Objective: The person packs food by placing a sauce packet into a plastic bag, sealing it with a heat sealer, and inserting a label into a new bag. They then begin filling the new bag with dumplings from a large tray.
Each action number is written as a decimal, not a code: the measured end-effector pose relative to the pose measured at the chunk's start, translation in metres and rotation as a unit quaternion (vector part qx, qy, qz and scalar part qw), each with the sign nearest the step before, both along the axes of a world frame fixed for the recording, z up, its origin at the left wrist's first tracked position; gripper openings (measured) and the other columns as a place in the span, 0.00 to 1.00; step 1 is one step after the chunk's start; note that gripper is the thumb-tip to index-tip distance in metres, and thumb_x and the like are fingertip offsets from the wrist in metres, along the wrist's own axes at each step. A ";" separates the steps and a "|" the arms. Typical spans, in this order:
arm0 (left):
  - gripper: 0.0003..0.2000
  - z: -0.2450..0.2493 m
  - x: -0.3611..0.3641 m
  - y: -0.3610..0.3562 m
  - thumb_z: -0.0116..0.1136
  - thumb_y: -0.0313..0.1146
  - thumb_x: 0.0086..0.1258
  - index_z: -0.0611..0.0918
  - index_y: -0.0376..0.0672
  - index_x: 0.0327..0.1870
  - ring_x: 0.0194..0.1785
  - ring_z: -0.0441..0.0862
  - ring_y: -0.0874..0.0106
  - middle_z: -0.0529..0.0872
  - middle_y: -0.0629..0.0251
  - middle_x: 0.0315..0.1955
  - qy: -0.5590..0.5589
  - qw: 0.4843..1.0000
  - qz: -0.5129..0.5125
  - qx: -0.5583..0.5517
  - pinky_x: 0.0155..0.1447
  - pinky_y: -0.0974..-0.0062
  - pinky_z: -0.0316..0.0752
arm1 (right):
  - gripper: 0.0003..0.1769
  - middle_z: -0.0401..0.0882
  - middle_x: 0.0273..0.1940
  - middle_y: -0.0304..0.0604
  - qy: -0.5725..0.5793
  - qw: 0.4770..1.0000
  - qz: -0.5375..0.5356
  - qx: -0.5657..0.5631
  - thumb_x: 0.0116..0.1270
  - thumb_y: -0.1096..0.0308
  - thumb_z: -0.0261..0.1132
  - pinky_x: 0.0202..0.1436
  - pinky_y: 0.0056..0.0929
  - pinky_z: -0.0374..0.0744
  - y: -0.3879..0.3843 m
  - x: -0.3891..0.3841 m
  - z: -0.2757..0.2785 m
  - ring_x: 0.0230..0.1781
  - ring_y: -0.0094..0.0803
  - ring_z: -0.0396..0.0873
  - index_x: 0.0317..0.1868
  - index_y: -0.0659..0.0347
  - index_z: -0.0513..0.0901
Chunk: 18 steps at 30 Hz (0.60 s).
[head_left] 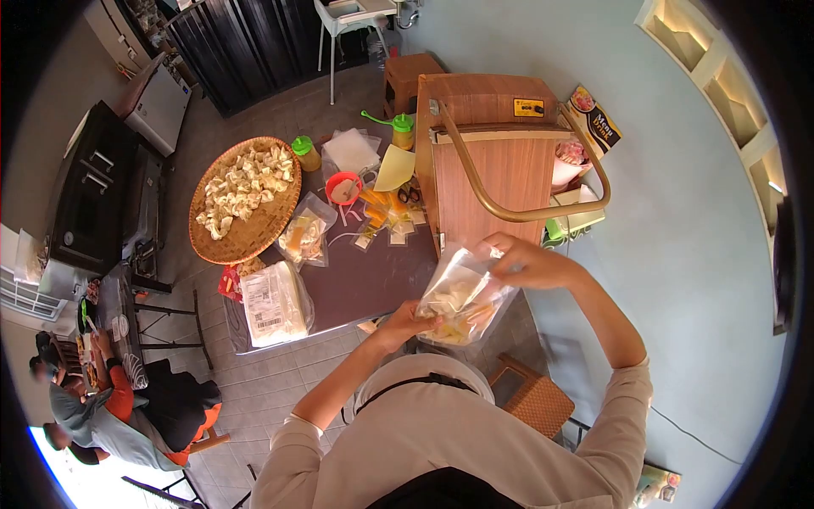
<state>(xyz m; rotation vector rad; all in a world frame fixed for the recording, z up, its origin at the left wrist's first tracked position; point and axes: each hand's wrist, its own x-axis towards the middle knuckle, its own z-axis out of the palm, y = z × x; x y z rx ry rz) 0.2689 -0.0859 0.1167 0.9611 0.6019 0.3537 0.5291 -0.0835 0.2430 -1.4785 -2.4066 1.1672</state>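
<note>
A clear plastic bag (454, 290) is held up in front of me at the table's right end, with pale folded pieces and some orange and yellow items inside. My left hand (402, 327) grips its lower left side, thumb over the front. At the bag's upper right edge, the fingers of my right hand (527, 263) are closed on the plastic. Another filled clear bag (305, 234) lies on the table, near a round woven tray (208, 242) of pale folded dumpling-like pieces (246, 188). Small orange sachets (383, 210) lie beyond my hands.
The dark table (365, 288) carries a wrapped pack with a label (273, 305), a red bowl (343, 188), scissors (409, 195) and green-capped bottles (304, 153). A wooden cabinet with a metal rail (492, 182) stands at the right. Other people (110, 407) sit at the far left.
</note>
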 end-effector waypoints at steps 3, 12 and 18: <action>0.22 -0.009 0.003 -0.007 0.62 0.38 0.58 0.73 0.38 0.51 0.46 0.74 0.79 0.79 0.68 0.42 -0.074 0.994 0.065 -0.054 0.52 0.77 0.69 | 0.22 0.61 0.58 0.44 0.301 0.932 -0.152 -0.135 0.53 0.55 0.66 0.59 0.37 0.63 0.000 -0.005 0.020 0.53 0.39 0.66 0.47 0.53 0.79; 0.34 -0.001 -0.001 0.003 0.68 0.32 0.51 0.63 0.41 0.59 0.55 0.69 0.74 0.72 0.67 0.50 -0.124 0.986 0.109 0.012 0.59 0.75 0.65 | 0.35 0.74 0.50 0.43 0.267 0.915 -0.267 -0.140 0.47 0.65 0.72 0.47 0.28 0.76 -0.037 -0.051 -0.037 0.47 0.26 0.74 0.56 0.63 0.69; 0.36 0.026 -0.008 0.012 0.71 0.28 0.45 0.65 0.39 0.57 0.54 0.70 0.74 0.73 0.65 0.49 -0.066 0.992 0.103 0.014 0.58 0.75 0.66 | 0.24 0.79 0.41 0.40 0.370 0.885 -0.273 -0.075 0.47 0.72 0.71 0.46 0.24 0.76 -0.046 -0.060 -0.037 0.40 0.25 0.77 0.46 0.68 0.76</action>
